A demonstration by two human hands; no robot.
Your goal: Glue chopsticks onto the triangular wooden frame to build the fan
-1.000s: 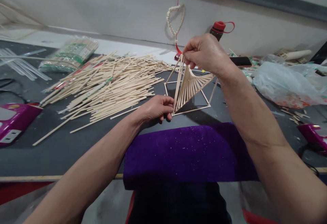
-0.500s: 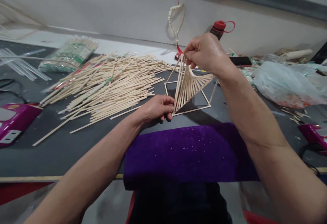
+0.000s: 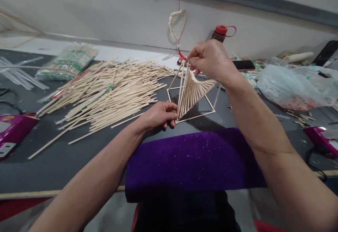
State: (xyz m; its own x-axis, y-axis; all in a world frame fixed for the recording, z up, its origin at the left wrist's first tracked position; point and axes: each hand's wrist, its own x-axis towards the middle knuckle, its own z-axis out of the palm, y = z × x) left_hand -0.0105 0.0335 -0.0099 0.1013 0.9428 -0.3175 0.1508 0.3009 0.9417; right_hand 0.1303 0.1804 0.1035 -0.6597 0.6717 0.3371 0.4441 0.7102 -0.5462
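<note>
A frame of thin wooden sticks (image 3: 195,96) stands on the dark table, with a fan of sticks making a twisted surface inside it. My right hand (image 3: 211,62) is closed in a pinch at the frame's top, on the upper end of a stick. Down at the front left corner, my left hand (image 3: 160,115) has thumb and fingers closed around the lower end of a stick. The fingertips partly cover both stick ends. To the left lies a big pile of loose wooden sticks (image 3: 116,94).
A purple cloth (image 3: 195,161) covers the table's front edge. Behind stand a red-capped bottle (image 3: 220,32) and a dark phone (image 3: 243,65). Plastic bags (image 3: 293,84) lie at right, a bagged stick bundle (image 3: 68,61) at back left. Purple power strips (image 3: 16,131) sit at both sides.
The view has shifted slightly, so everything appears a little lower and further left. Both hands keep their places on the stick frame.
</note>
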